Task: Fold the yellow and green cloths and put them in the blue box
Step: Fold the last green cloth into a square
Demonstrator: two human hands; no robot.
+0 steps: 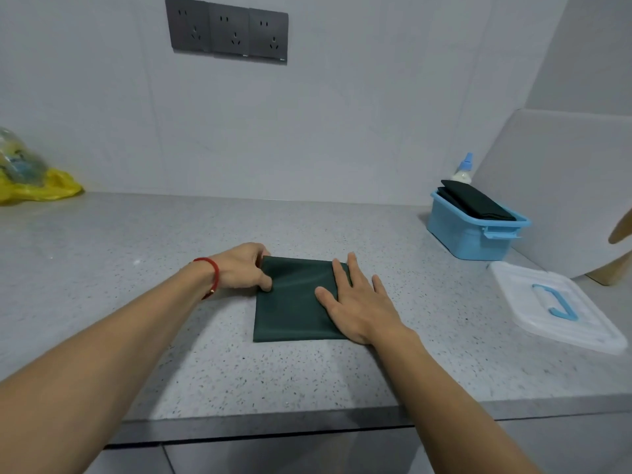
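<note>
Left hand (244, 266), red cord at the wrist, pinches the far-left edge of the green cloth (292, 302), fingers curled onto the fabric. Right hand (355, 299) lies flat on the cloth's right half, fingers straight and spread, pressing it down. The cloth is folded to a near-square and sits flat on the speckled grey tabletop (205, 354). Right of the cloth and farther back stands the blue box (468, 234), holding a dark folded cloth (475, 201) that rises above its rim. The white lid (554, 309) with blue handle lies right of the green cloth, nearer than the box. A yellow bag (37, 186) rests far left of the cloth, by the wall.
</note>
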